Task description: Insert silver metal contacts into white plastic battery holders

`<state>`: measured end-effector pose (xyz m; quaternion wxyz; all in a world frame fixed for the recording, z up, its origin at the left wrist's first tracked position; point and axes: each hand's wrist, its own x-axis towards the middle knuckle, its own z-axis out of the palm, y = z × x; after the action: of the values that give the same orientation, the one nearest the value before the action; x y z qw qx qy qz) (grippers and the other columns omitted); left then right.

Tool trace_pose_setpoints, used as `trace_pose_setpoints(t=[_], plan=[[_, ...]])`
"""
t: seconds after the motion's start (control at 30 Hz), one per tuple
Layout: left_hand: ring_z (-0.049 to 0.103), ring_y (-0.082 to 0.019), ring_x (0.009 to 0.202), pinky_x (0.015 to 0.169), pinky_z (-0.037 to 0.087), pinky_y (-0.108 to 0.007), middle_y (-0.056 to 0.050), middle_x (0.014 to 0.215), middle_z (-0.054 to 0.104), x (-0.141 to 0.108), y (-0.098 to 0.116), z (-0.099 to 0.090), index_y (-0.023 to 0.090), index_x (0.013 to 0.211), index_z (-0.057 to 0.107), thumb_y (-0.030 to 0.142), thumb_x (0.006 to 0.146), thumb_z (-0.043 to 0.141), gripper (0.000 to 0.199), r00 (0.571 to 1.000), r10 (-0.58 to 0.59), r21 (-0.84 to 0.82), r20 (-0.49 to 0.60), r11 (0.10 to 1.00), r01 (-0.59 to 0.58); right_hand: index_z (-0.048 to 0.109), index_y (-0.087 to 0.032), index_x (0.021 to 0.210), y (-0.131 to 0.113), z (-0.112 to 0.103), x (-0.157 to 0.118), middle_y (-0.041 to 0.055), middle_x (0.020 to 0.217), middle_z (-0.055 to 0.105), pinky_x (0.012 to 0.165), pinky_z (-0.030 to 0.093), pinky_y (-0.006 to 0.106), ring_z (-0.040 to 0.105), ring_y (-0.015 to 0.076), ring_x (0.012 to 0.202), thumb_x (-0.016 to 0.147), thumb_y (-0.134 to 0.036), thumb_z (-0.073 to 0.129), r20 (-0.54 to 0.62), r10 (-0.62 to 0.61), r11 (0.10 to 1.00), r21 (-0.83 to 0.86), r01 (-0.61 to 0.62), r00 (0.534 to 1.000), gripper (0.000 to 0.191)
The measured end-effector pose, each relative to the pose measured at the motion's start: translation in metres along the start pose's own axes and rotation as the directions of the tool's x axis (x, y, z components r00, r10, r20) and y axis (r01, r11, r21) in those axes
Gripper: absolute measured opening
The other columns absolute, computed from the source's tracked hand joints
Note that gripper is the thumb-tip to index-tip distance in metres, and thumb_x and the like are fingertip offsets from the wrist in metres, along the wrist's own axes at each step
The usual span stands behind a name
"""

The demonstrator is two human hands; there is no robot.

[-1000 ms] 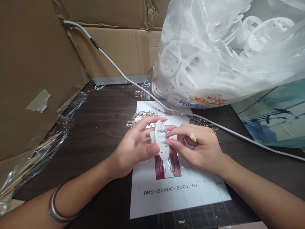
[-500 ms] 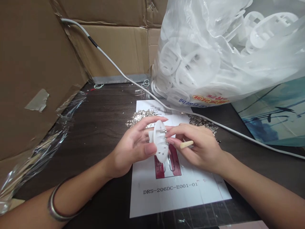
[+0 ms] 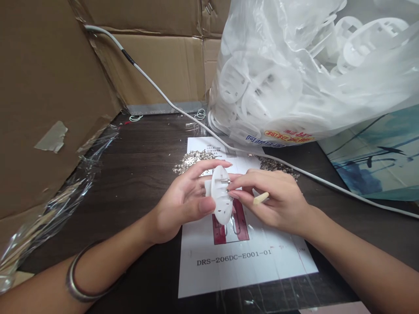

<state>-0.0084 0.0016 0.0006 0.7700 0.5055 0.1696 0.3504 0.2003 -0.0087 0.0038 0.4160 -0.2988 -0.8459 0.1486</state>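
Stick (image 3: pixel 261 199) has swung sideways in right hand (image 3: pixel 278 200).
Left hand (image 3: pixel 183 203) pinches the disc (image 3: pixel 220 198) above the sheet (image 3: pixel 229 277); right fingertips, nearly closed, work at its slots. Likely light, stiff, slick: best held by the rim.

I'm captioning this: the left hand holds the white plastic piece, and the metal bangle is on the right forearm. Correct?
No, the metal bangle is on the left forearm, as the head view shows; the left hand does hold the white plastic piece.
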Motion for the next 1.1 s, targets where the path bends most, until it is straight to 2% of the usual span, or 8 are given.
trace_pose_setpoints(t=[0.13, 0.27, 0.43, 0.63, 0.73, 0.8, 0.97, 1.1], plan=[[0.067, -0.014, 0.096, 0.088, 0.055, -0.021, -0.002, 0.113, 0.066, 0.000, 0.002, 0.001, 0.027, 0.127, 0.053, 0.039, 0.082, 0.071, 0.050, 1.000, -0.007, -0.024, -0.004, 1.000, 0.006, 0.064, -0.018, 0.092, -0.002, -0.002, 0.000, -0.0011, 0.080, 0.072, 0.064, 0.049, 0.019, 0.065, 0.0088, 0.069, 0.082, -0.003, 0.061, 0.002, 0.029, 0.998, 0.061, -0.029, 1.000, 0.018], [0.069, -0.017, 0.088, 0.080, 0.058, -0.025, -0.002, 0.109, 0.067, 0.002, 0.006, 0.005, 0.026, 0.124, 0.055, 0.041, 0.082, 0.071, 0.048, 1.000, -0.008, -0.060, -0.014, 0.998, 0.007, 0.066, -0.017, 0.095, -0.005, -0.003, 0.000, -0.0001, 0.085, 0.073, 0.065, 0.051, 0.019, 0.066, 0.0079, 0.070, 0.085, -0.006, 0.063, 0.013, 0.092, 0.981, 0.172, -0.093, 0.996, 0.015], [0.070, -0.018, 0.080, 0.073, 0.057, -0.025, -0.004, 0.099, 0.070, 0.002, 0.011, 0.009, 0.023, 0.120, 0.058, 0.037, 0.080, 0.072, 0.045, 0.999, -0.016, -0.096, -0.040, 0.995, 0.012, 0.071, -0.017, 0.095, -0.007, 0.000, 0.001, -0.0020, 0.071, 0.071, 0.056, 0.051, 0.021, 0.062, 0.0075, 0.056, 0.086, -0.015, 0.067, 0.028, 0.240, 0.921, 0.310, -0.236, 0.970, 0.009], [0.071, -0.019, 0.086, 0.080, 0.058, -0.028, -0.005, 0.111, 0.069, 0.000, 0.012, 0.009, 0.023, 0.120, 0.059, 0.033, 0.078, 0.073, 0.045, 0.998, -0.025, -0.136, -0.065, 0.991, 0.016, 0.075, -0.023, 0.091, -0.010, 0.009, 0.000, -0.0033, 0.069, 0.073, 0.062, 0.058, 0.027, 0.062, 0.0092, 0.047, 0.084, -0.017, 0.070, -0.001, 0.363, 0.838, 0.437, -0.326, 0.932, 0.009], [0.070, -0.021, 0.085, 0.078, 0.058, -0.031, -0.008, 0.116, 0.068, 0.000, 0.012, 0.008, 0.023, 0.121, 0.057, 0.035, 0.078, 0.071, 0.047, 0.998, -0.019, -0.115, -0.065, 0.993, 0.012, 0.075, -0.020, 0.090, -0.010, 0.012, -0.001, -0.0022, 0.067, 0.072, 0.066, 0.058, 0.030, 0.065, 0.0117, 0.052, 0.084, -0.016, 0.070, -0.010, 0.370, 0.834, 0.444, -0.328, 0.929, 0.009], [0.070, -0.023, 0.093, 0.081, 0.057, -0.032, -0.009, 0.120, 0.067, 0.000, 0.012, 0.008, 0.023, 0.121, 0.056, 0.034, 0.077, 0.071, 0.048, 0.997, 0.003, -0.108, -0.081, 0.994, -0.012, 0.073, -0.019, 0.093, -0.011, 0.013, -0.002, -0.0023, 0.063, 0.070, 0.057, 0.054, 0.027, 0.064, 0.0123, 0.054, 0.084, -0.017, 0.070, -0.028, 0.375, 0.850, 0.411, -0.331, 0.927, 0.010], [0.069, -0.027, 0.095, 0.086, 0.056, -0.038, -0.009, 0.121, 0.066, 0.001, 0.010, 0.007, 0.020, 0.124, 0.055, 0.030, 0.076, 0.060, 0.049, 0.990, 0.015, -0.144, -0.139, 0.989, -0.036, 0.058, -0.020, 0.088, -0.013, 0.010, -0.001, -0.0086, 0.050, 0.048, 0.037, 0.030, 0.020, 0.043, 0.0067, 0.039, 0.084, -0.025, 0.068, -0.060, 0.572, 0.733, 0.484, -0.477, 0.818, 0.011], [0.066, -0.027, 0.101, 0.085, 0.056, -0.036, -0.008, 0.115, 0.068, 0.001, 0.009, 0.010, 0.020, 0.124, 0.056, 0.027, 0.077, 0.055, 0.048, 0.984, 0.014, -0.142, -0.179, 0.989, -0.040, 0.057, -0.019, 0.087, -0.015, 0.009, 0.001, -0.0044, 0.059, 0.059, 0.037, 0.036, 0.020, 0.051, 0.0081, 0.043, 0.085, -0.029, 0.067, 0.124, 0.595, 0.654, 0.500, -0.568, 0.794, 0.014]])
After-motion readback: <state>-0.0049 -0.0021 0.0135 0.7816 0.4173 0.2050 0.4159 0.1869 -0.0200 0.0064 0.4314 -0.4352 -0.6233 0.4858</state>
